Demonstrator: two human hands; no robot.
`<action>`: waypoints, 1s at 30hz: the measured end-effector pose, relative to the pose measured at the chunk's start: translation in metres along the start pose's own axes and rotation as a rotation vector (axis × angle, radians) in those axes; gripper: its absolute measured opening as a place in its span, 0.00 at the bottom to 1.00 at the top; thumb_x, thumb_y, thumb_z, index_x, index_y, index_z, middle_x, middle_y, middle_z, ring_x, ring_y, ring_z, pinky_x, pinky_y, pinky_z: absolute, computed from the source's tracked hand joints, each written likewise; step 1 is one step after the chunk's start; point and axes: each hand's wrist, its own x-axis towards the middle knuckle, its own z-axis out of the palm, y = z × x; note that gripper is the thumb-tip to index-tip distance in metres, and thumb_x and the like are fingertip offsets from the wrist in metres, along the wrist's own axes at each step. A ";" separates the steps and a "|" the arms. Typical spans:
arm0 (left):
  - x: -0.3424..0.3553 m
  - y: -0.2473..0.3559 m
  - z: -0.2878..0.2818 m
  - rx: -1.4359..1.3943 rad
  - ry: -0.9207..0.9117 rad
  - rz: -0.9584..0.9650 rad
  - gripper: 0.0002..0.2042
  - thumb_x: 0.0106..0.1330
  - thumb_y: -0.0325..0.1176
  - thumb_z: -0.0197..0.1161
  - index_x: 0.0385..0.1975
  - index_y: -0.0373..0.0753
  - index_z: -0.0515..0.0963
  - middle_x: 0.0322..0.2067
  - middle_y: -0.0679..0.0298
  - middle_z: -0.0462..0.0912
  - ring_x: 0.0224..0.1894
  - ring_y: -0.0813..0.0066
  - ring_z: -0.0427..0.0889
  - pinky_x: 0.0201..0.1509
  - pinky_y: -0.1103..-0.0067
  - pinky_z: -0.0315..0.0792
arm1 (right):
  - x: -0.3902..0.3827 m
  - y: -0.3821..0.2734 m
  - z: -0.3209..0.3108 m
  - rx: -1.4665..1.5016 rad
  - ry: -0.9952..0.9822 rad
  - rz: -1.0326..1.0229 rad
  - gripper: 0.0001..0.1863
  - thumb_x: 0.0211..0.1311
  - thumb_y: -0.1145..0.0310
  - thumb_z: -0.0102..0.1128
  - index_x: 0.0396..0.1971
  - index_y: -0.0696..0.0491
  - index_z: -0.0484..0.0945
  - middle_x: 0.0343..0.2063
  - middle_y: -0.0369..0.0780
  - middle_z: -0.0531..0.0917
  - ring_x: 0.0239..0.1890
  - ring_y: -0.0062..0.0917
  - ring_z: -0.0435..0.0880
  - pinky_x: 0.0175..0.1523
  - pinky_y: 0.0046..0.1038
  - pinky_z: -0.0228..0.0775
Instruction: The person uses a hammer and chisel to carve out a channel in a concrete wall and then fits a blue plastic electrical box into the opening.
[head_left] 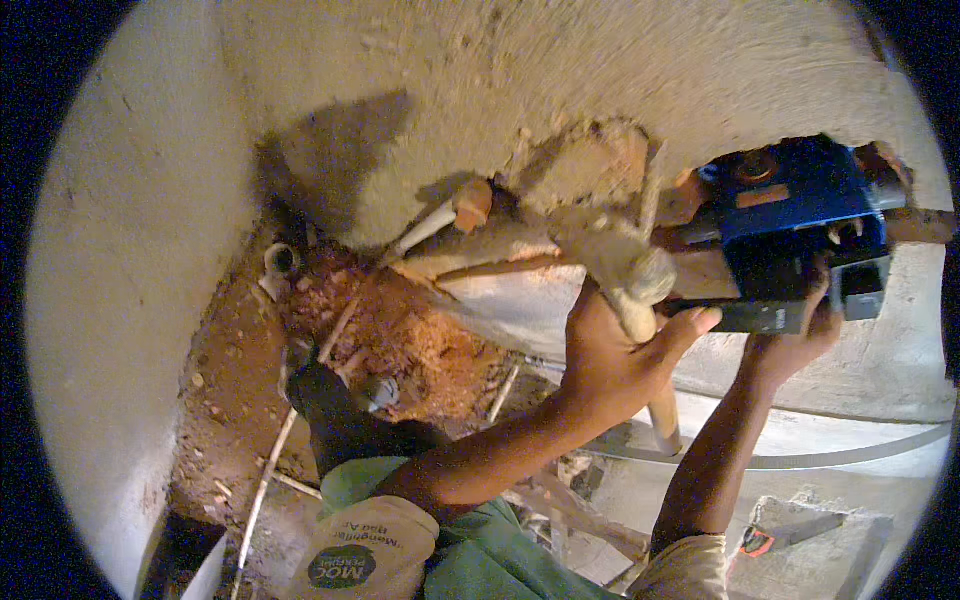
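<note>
My left hand (610, 360) is closed around the wooden handle of a dusty hammer (630, 280), whose head points up against the broken plaster wall. A blue box (790, 195) sits in a rough hole cut in the wall at the upper right. At the box's lower edge, my right hand (795, 340) reaches up and grips a black bar-shaped part (760, 318), with fingertips hooked over the box front. What the black part is, I cannot make out.
A white pipe with an orange cap (465, 208) sticks out of the chased wall. Red brick rubble (400, 335) covers the floor corner by a pipe end (282, 260). A grey conduit (850, 458) curves along the wall base. Red-handled pliers (765, 540) lie at lower right.
</note>
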 end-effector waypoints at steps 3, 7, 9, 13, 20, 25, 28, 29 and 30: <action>0.007 0.004 -0.002 0.043 0.030 0.054 0.21 0.43 0.28 0.71 0.33 0.34 0.65 0.26 0.66 0.71 0.29 0.80 0.71 0.32 0.83 0.68 | 0.001 -0.012 0.005 -0.012 0.004 -0.025 0.18 0.57 0.61 0.51 0.34 0.64 0.73 0.31 0.42 0.77 0.32 0.25 0.75 0.38 0.26 0.67; 0.004 -0.004 -0.009 0.160 -0.007 0.113 0.22 0.45 0.30 0.69 0.37 0.33 0.66 0.29 0.61 0.73 0.29 0.75 0.74 0.33 0.80 0.70 | -0.002 0.001 -0.008 0.149 -0.021 0.082 0.17 0.59 0.61 0.48 0.35 0.61 0.73 0.34 0.42 0.76 0.35 0.23 0.73 0.41 0.25 0.66; 0.001 0.001 -0.006 0.156 -0.008 -0.008 0.20 0.45 0.29 0.69 0.35 0.32 0.66 0.29 0.61 0.74 0.29 0.76 0.73 0.33 0.80 0.70 | -0.007 -0.001 -0.010 0.218 -0.058 0.134 0.16 0.60 0.61 0.47 0.36 0.60 0.73 0.35 0.41 0.75 0.36 0.23 0.73 0.42 0.24 0.65; -0.001 0.007 0.009 0.135 -0.020 -0.010 0.16 0.46 0.23 0.67 0.32 0.32 0.68 0.28 0.63 0.75 0.30 0.77 0.74 0.34 0.81 0.70 | -0.025 0.006 -0.017 0.081 -0.019 0.076 0.14 0.56 0.68 0.55 0.39 0.60 0.73 0.35 0.39 0.76 0.36 0.19 0.73 0.42 0.20 0.65; -0.001 0.013 0.022 0.366 0.001 0.007 0.18 0.44 0.24 0.66 0.33 0.39 0.66 0.31 0.65 0.72 0.31 0.77 0.72 0.34 0.81 0.70 | -0.036 -0.001 0.010 0.383 0.289 0.190 0.05 0.52 0.72 0.59 0.27 0.58 0.75 0.30 0.39 0.79 0.34 0.20 0.75 0.39 0.21 0.68; -0.010 0.024 0.029 0.624 0.006 -0.048 0.17 0.49 0.24 0.63 0.38 0.37 0.65 0.33 0.64 0.72 0.31 0.76 0.73 0.34 0.79 0.72 | -0.064 -0.008 0.001 0.253 0.238 0.169 0.10 0.51 0.72 0.60 0.33 0.59 0.74 0.32 0.41 0.78 0.35 0.23 0.76 0.40 0.23 0.70; -0.006 0.018 0.010 0.646 0.053 0.061 0.16 0.51 0.25 0.62 0.37 0.36 0.65 0.33 0.63 0.72 0.31 0.77 0.73 0.34 0.80 0.72 | -0.088 -0.007 -0.006 0.406 0.110 0.367 0.12 0.53 0.69 0.58 0.36 0.59 0.73 0.30 0.41 0.78 0.32 0.24 0.77 0.37 0.22 0.70; -0.002 0.017 0.008 0.607 0.018 0.069 0.15 0.51 0.26 0.62 0.36 0.34 0.66 0.31 0.63 0.73 0.31 0.77 0.73 0.33 0.81 0.71 | -0.101 -0.001 -0.004 0.620 0.010 0.633 0.13 0.54 0.68 0.57 0.37 0.59 0.72 0.29 0.41 0.78 0.30 0.24 0.77 0.36 0.22 0.71; 0.000 0.016 0.004 0.614 -0.012 0.107 0.14 0.51 0.27 0.62 0.36 0.34 0.66 0.31 0.63 0.73 0.30 0.77 0.73 0.32 0.82 0.71 | -0.104 0.000 -0.009 0.822 -0.105 0.884 0.13 0.55 0.67 0.56 0.38 0.59 0.71 0.28 0.40 0.78 0.28 0.23 0.78 0.34 0.21 0.71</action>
